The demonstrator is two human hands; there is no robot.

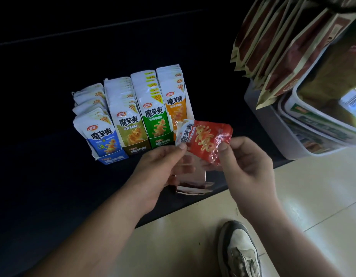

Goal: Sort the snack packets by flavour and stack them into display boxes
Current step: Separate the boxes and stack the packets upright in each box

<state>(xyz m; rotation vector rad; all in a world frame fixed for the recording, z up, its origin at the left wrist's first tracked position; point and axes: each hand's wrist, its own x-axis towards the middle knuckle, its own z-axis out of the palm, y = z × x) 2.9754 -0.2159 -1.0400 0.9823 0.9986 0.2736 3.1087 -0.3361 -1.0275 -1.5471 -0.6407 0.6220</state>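
Currently: red packet (209,140) pinched between left hand (163,162) and right hand (247,162) | step: flavour matched, boxing pending | next: likely lower it upright into red box (191,185) just below hands, right of filled boxes (136,149)

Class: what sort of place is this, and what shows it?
Probably a small shop: display boxes full of snack packets sorted by colour, rows of bags at right, and stacked tubs beside them.

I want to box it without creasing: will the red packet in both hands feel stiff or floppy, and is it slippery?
Probably floppy: the red packet curves and wrinkles between the left hand and right hand. Likely slippery: its film shows glare. Seemingly light: fingertip pinches carry it.
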